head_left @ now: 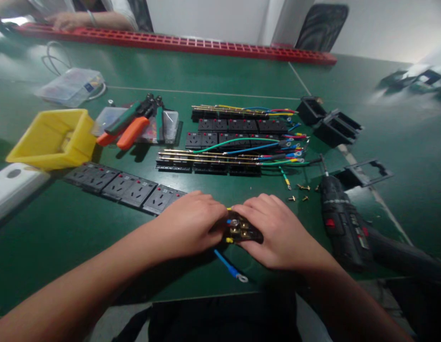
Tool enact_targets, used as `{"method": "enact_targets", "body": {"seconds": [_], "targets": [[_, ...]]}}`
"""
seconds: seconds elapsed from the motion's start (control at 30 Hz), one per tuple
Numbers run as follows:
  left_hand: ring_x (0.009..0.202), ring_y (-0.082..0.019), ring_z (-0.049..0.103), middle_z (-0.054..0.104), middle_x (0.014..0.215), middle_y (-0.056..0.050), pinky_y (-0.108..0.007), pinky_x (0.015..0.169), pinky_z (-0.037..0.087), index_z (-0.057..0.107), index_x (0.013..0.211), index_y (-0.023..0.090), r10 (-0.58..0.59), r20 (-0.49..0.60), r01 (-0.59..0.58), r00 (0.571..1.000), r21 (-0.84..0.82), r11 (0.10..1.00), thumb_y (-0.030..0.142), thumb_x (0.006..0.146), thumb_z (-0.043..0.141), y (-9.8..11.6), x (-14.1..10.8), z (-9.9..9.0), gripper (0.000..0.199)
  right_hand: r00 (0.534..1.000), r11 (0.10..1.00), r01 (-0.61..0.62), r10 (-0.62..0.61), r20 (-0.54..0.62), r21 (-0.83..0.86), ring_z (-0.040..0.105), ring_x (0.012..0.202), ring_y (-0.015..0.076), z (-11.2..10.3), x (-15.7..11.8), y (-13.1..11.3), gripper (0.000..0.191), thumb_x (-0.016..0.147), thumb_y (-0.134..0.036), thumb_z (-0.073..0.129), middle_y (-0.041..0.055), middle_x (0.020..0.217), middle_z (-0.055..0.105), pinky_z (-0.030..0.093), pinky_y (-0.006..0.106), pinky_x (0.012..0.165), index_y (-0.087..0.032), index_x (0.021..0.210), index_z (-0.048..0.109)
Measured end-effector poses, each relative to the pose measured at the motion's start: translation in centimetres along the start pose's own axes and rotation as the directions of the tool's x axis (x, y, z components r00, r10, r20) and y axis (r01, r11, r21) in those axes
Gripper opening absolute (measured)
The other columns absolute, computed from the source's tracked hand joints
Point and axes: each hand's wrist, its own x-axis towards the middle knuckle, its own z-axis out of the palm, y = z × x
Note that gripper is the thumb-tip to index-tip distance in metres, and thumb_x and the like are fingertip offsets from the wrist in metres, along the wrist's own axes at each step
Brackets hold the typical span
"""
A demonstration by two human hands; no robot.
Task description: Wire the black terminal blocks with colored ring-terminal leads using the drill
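Both hands meet at a small dark terminal block (244, 229) with brass-coloured screws, near the table's front edge. My right hand (273, 230) wraps round its right side, fingers closed. On the block's left, my left hand (195, 221) has its fingers curled at the wires; a blue end and yellow bits show beside the fingertips, and the exact grip is hidden. A blue wire with a ring lug (229, 267) sticks out below my left hand. A strip of black sockets (124, 189) runs up to the left hand from the left.
Socket strips with wires (209, 161) lie beyond my hands. A power screwdriver (343, 223) and loose screws (305, 187) are on the right. On the left are a yellow bin (52, 140) and orange-handled pliers (133, 133). A person's hand (69, 21) rests by a red rail (206, 45).
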Motion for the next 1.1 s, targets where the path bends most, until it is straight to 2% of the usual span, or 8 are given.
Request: {"method": "enact_targets", "body": {"seconds": [0.17, 0.37, 0.53, 0.67, 0.77, 0.87, 0.97, 1.1], "targets": [[0.077, -0.022, 0.063, 0.068, 0.082, -0.003, -0.036, 0.074, 0.044, 0.066, 0.090, 0.020, 0.006, 0.007, -0.006, 1.000, -0.016, 1.000, 0.030, 0.094, 0.053, 0.2, -0.3, -0.5, 0.017, 1.000, 1.000, 0.001, -0.001, -0.006, -0.005, 0.052, 0.101, 0.0227, 0.0, -0.1, 0.1, 0.044, 0.089, -0.038, 0.063, 0.0047, 0.111, 0.063, 0.036, 0.037, 0.086, -0.021, 0.129, 0.057], [0.078, -0.023, 0.064, 0.069, 0.081, -0.002, -0.035, 0.071, 0.045, 0.068, 0.091, 0.023, -0.022, -0.008, 0.022, 1.000, -0.030, 0.999, 0.026, 0.090, 0.058, 0.0, -0.5, -0.5, 0.010, 1.000, 1.000, -0.006, 0.006, -0.002, 0.002, 0.052, 0.102, 0.0230, 0.0, -0.1, 0.2, 0.046, 0.087, -0.040, 0.066, 0.0052, 0.113, 0.063, 0.036, 0.037, 0.086, -0.021, 0.129, 0.057], [0.078, -0.022, 0.065, 0.071, 0.082, -0.002, -0.036, 0.072, 0.047, 0.071, 0.094, 0.023, -0.037, -0.036, 0.036, 0.999, -0.030, 0.999, 0.025, 0.092, 0.056, -0.3, -0.5, -0.4, 0.016, 1.000, 1.000, -0.001, 0.001, -0.001, 0.014, 0.052, 0.102, 0.0228, -0.1, -0.1, 0.2, 0.046, 0.088, -0.040, 0.066, 0.0049, 0.112, 0.063, 0.037, 0.037, 0.087, -0.022, 0.129, 0.058], [0.084, -0.019, 0.067, 0.073, 0.090, 0.000, -0.033, 0.078, 0.049, 0.072, 0.101, 0.025, -0.024, -0.056, 0.014, 0.998, -0.170, 0.985, 0.023, 0.093, 0.053, -1.2, -1.0, -1.3, 0.021, 1.000, 1.000, -0.008, 0.008, -0.008, 0.013, 0.052, 0.102, 0.0231, -0.1, -0.1, 0.2, 0.047, 0.087, -0.040, 0.067, 0.0048, 0.112, 0.063, 0.037, 0.037, 0.087, -0.022, 0.129, 0.058], [0.089, -0.016, 0.067, 0.074, 0.096, 0.001, -0.030, 0.080, 0.050, 0.071, 0.103, 0.023, -0.074, -0.165, 0.026, 0.983, -0.277, 0.960, 0.019, 0.093, 0.049, -2.1, -1.6, -2.5, 0.025, 1.000, 1.000, -0.010, 0.010, -0.010, 0.016, 0.052, 0.101, 0.0228, -0.1, -0.1, 0.2, 0.047, 0.086, -0.040, 0.067, 0.0049, 0.114, 0.063, 0.037, 0.038, 0.087, -0.022, 0.129, 0.058], [0.090, -0.015, 0.066, 0.072, 0.097, 0.000, -0.030, 0.082, 0.050, 0.069, 0.102, 0.021, -0.133, -0.278, 0.054, 0.951, -0.276, 0.960, 0.018, 0.092, 0.048, -3.2, -2.3, -3.3, 0.023, 1.000, 1.000, -0.013, 0.013, -0.010, 0.027, 0.052, 0.102, 0.0226, -0.1, -0.1, 0.3, 0.046, 0.087, -0.039, 0.066, 0.0051, 0.114, 0.063, 0.038, 0.038, 0.088, -0.021, 0.129, 0.059], [0.089, -0.015, 0.063, 0.070, 0.096, -0.001, -0.029, 0.082, 0.049, 0.067, 0.101, 0.020, -0.085, -0.288, 0.021, 0.954, -0.220, 0.975, 0.018, 0.092, 0.050, -3.7, -2.9, -3.5, 0.019, 1.000, 0.999, -0.017, 0.017, 0.005, 0.032, 0.052, 0.103, 0.0228, -0.1, 0.0, 0.3, 0.047, 0.086, -0.040, 0.067, 0.0051, 0.114, 0.063, 0.038, 0.038, 0.089, -0.021, 0.128, 0.059], [0.094, -0.017, 0.057, 0.066, 0.102, -0.002, -0.032, 0.085, 0.046, 0.066, 0.106, 0.022, 0.038, -0.233, -0.063, 0.972, -0.102, 0.993, 0.019, 0.095, 0.050, -2.6, -3.9, -2.8, 0.020, 1.000, 0.999, -0.020, 0.020, 0.008, 0.028, 0.052, 0.102, 0.0227, -0.1, 0.1, 0.2, 0.045, 0.087, -0.040, 0.065, 0.0047, 0.113, 0.063, 0.038, 0.038, 0.089, -0.021, 0.128, 0.059]]}}
